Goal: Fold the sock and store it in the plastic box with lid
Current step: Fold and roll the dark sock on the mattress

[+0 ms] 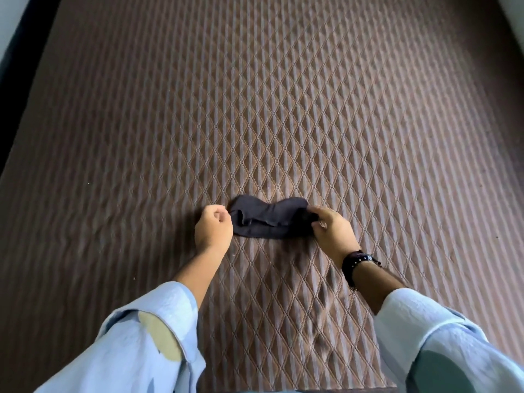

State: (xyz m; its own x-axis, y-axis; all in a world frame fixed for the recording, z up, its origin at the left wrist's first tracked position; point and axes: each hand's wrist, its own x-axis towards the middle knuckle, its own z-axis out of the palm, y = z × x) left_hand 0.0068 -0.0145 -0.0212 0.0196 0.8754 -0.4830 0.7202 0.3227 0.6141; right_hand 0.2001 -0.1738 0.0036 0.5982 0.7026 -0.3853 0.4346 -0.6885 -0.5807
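Observation:
A dark grey sock lies flat and crosswise on a brown quilted mattress, with one layer lying over the other. My right hand pinches the sock's right end between thumb and fingers. My left hand rests beside the sock's left end with its fingers curled in; whether it grips the edge is unclear. No plastic box or lid is in view.
The mattress fills nearly the whole view, with a diamond and stripe pattern. A dark strip and a pale wall run along the far left edge. Pale blue sleeves cover both forearms, and a dark bracelet sits on the right wrist.

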